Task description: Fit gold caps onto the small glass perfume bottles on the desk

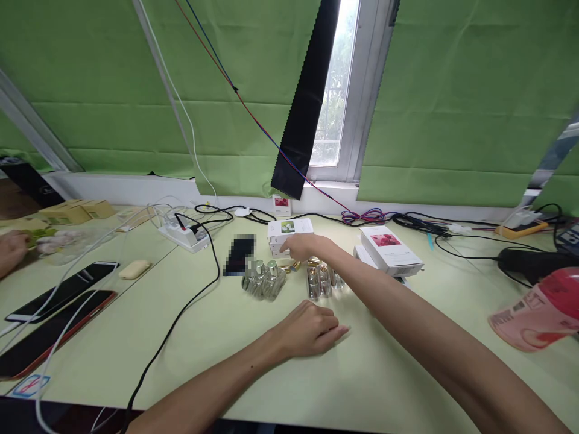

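My right hand (305, 245) reaches over the table, fingers bent at the front of a small stack of white boxes (290, 227) with a green-and-white picture on top. What lies between those fingers, if anything, is hidden. Just below are small gold pieces (296, 266). To the left stand several clear-wrapped bottles (265, 281) with pale caps. Another clear-wrapped group of bottles (319, 282) sits under my right forearm, partly covered. My left hand (312, 328) rests on the tabletop in front of them, fingers curled in and thumb side to the right, with nothing visible in it.
White boxes with a red picture (391, 250) lie right. A pink container (538, 308) stands far right. Left are a power strip (185, 234), a phone (63, 289), a second phone (56, 331), a cream case (134, 269) and another person's hand (12, 250). A black cable (181, 316) crosses the table.
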`<state>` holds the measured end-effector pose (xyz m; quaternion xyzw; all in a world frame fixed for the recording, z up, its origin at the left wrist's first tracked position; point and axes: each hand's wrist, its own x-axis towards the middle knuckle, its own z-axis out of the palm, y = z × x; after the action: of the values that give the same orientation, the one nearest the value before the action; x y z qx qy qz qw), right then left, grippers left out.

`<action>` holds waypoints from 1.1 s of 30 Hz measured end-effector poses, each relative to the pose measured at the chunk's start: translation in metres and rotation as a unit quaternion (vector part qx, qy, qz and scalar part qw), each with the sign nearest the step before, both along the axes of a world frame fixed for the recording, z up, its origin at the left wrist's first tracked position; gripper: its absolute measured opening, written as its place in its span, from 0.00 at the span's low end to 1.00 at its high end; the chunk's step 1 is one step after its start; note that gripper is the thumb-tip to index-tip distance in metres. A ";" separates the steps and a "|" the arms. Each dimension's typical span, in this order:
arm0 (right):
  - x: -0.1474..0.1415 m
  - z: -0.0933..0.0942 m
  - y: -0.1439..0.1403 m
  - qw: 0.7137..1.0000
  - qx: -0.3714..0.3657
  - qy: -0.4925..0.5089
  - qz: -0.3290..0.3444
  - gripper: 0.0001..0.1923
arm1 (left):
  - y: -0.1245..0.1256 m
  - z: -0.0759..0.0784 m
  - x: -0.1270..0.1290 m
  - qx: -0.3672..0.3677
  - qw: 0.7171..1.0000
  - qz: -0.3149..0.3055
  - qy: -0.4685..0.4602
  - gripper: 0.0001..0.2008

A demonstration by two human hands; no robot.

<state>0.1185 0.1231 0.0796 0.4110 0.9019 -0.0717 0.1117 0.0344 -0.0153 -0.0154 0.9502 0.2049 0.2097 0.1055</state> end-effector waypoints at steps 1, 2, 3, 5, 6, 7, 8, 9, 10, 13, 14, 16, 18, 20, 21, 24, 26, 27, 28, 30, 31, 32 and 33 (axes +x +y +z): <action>0.001 0.003 -0.001 1.000 0.002 -0.007 -0.007 0.34 | 0.000 0.000 0.000 0.001 1.000 -0.001 0.001 0.24; 0.001 0.005 -0.002 1.000 0.004 -0.014 -0.012 0.33 | 0.000 0.000 0.000 0.001 1.000 0.000 0.003 0.24; 0.002 0.006 -0.002 1.000 0.006 -0.022 -0.018 0.32 | 0.000 0.001 0.000 0.001 1.000 0.000 0.004 0.23; 0.003 0.008 -0.003 0.999 0.008 -0.039 -0.027 0.30 | 0.000 0.001 0.000 0.000 1.000 0.002 0.005 0.24; 0.003 0.007 -0.002 0.998 0.008 -0.048 -0.032 0.29 | 0.000 0.001 0.001 0.000 1.000 0.002 0.005 0.24; 0.004 0.006 -0.002 0.998 0.007 -0.057 -0.037 0.28 | 0.000 0.001 0.001 0.001 1.000 0.002 0.006 0.24; 0.005 0.005 -0.001 0.997 0.006 -0.066 -0.041 0.26 | 0.000 0.001 0.001 0.003 1.000 0.002 0.006 0.24; 0.006 0.003 0.000 0.996 0.006 -0.074 -0.045 0.25 | 0.000 0.001 0.001 0.004 1.000 0.002 0.005 0.24; 0.007 0.001 0.001 0.996 0.005 -0.081 -0.048 0.24 | 0.000 0.001 0.001 0.006 1.000 0.002 0.006 0.24; 0.011 -0.004 0.003 0.994 0.003 -0.100 -0.054 0.21 | 0.000 0.001 0.001 0.009 1.000 0.001 0.007 0.24; 0.012 -0.005 0.004 0.993 0.000 -0.106 -0.054 0.21 | 0.000 0.000 0.001 0.009 1.000 0.001 0.007 0.24; 0.014 -0.006 0.004 0.992 -0.007 -0.113 -0.055 0.20 | 0.000 0.001 0.001 0.010 1.000 0.003 0.009 0.24; 0.016 -0.006 0.004 0.991 -0.014 -0.117 -0.055 0.19 | 0.000 0.001 0.001 0.011 1.000 0.005 0.012 0.23; 0.017 -0.005 0.003 0.991 -0.020 -0.119 -0.055 0.19 | 0.000 0.001 0.001 0.013 1.000 0.004 0.014 0.23; 0.017 -0.005 0.003 0.991 -0.022 -0.119 -0.055 0.19 | 0.000 0.001 0.001 0.013 1.000 0.005 0.015 0.23; 0.018 -0.003 0.001 0.991 -0.027 -0.116 -0.055 0.19 | 0.000 0.001 0.001 0.012 1.000 0.009 0.018 0.23; 0.019 -0.002 0.000 0.992 -0.032 -0.113 -0.054 0.19 | 0.000 0.001 0.001 0.012 1.000 0.011 0.020 0.23; 0.019 -0.001 -0.001 0.992 -0.035 -0.111 -0.053 0.19 | 0.000 0.001 0.001 0.012 1.000 0.011 0.019 0.23; 0.020 -0.001 -0.002 0.992 -0.038 -0.110 -0.054 0.19 | 0.000 0.001 0.001 0.012 1.000 0.010 0.019 0.23; 0.021 0.000 -0.002 0.991 -0.049 -0.109 -0.056 0.19 | 0.000 0.001 0.001 0.013 1.000 0.009 0.018 0.23; 0.022 0.001 -0.003 0.991 -0.054 -0.108 -0.058 0.20 | 0.000 0.001 0.001 0.013 1.000 0.008 0.019 0.23; 0.022 0.001 -0.003 0.991 -0.059 -0.108 -0.060 0.21 | 0.000 0.001 0.001 0.012 1.000 0.007 0.020 0.23; 0.023 0.001 -0.003 0.990 -0.063 -0.107 -0.062 0.21 | 0.000 0.001 0.001 0.012 1.000 0.007 0.021 0.23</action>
<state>0.1414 0.1204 0.0810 0.4636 0.8514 -0.0906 0.2280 0.0357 -0.0149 -0.0141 0.9541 0.2114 0.1929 0.0880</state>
